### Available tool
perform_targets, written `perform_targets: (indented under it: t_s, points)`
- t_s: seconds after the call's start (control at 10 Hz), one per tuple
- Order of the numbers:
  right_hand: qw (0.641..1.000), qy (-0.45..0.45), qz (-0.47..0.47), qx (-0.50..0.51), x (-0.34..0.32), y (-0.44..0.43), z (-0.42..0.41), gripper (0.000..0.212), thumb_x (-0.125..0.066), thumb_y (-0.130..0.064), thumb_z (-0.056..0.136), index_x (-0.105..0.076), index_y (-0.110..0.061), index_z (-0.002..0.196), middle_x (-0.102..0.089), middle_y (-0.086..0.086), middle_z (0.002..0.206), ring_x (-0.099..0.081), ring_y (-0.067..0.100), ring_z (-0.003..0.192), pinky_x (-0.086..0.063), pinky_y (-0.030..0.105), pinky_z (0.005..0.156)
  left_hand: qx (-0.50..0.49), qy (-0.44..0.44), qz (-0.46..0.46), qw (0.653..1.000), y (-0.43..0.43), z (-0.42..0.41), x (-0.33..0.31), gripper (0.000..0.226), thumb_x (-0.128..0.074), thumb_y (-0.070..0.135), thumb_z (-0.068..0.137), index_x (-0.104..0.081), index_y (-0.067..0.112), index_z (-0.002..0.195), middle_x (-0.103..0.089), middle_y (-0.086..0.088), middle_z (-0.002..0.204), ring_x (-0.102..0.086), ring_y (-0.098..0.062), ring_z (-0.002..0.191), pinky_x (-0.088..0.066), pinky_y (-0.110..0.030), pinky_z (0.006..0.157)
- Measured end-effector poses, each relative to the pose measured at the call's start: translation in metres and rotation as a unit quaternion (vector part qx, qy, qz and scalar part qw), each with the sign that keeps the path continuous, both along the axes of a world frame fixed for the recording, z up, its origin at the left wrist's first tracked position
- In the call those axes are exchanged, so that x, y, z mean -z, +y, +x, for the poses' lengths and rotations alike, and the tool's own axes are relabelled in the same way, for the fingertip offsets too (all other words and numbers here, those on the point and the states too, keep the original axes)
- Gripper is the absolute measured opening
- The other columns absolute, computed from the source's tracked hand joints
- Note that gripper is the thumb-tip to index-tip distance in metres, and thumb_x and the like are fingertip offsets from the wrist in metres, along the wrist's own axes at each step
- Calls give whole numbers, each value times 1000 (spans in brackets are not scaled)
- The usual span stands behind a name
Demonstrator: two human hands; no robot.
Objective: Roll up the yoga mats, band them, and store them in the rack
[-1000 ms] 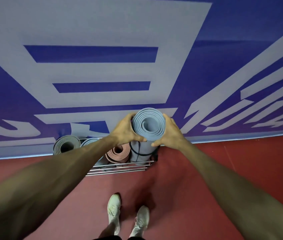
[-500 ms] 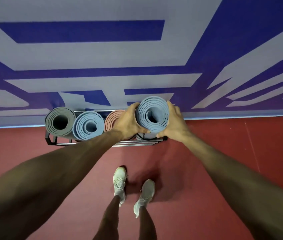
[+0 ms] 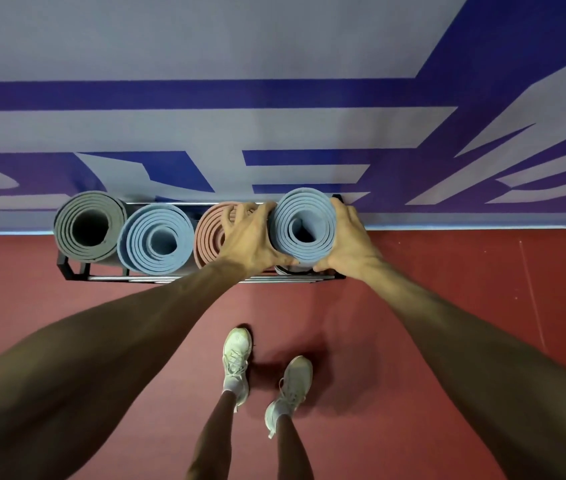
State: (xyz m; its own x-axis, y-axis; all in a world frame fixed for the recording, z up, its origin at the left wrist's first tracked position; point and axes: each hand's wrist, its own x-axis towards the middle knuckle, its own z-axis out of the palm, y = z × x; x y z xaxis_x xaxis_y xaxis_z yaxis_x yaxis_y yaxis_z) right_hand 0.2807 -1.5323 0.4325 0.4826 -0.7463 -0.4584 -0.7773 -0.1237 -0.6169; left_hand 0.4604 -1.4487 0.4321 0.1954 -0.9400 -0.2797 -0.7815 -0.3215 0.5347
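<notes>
A rolled blue yoga mat [image 3: 304, 225] stands upright at the right end of the black metal rack [image 3: 77, 271], seen end-on from above. My left hand [image 3: 252, 237] grips its left side and my right hand [image 3: 347, 237] grips its right side. A dark band shows at its lower edge between my thumbs. In the same rack stand a pink mat [image 3: 210, 233], partly hidden by my left hand, a second blue mat [image 3: 156, 240] and a grey mat [image 3: 89, 226] at the far left.
The rack stands on the red floor [image 3: 447, 306] against a blue and pale-lettered wall [image 3: 274, 133]. My two feet in white shoes [image 3: 264, 375] are planted a step back from the rack.
The held blue mat has gone down into the rack's right end. My view has tipped downward, so all the stored mats now show end-on.
</notes>
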Motion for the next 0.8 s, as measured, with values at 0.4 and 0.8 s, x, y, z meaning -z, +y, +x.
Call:
perform_targets:
  t_s: [0.4, 0.8]
  points:
    - [997, 66, -25, -18, 50, 4, -4, 119, -88, -36, 49, -19, -29, 145, -37, 0, 135, -33, 24, 128, -30, 42, 107, 66, -113, 54, 990, -7, -5, 35, 104, -73, 67, 62, -30, 16, 142, -41, -1, 142, -16, -20, 142, 10, -52, 114]
    - [998, 65, 18, -15, 29, 5, -7, 115, -84, -24, 62, -11, -23, 151, -25, 6, 145, -26, 27, 136, -33, 41, 110, 54, -94, 84, 991, -12, -6, 13, 88, -69, 60, 74, -30, 22, 144, -38, -3, 140, -28, -22, 134, -8, -45, 116]
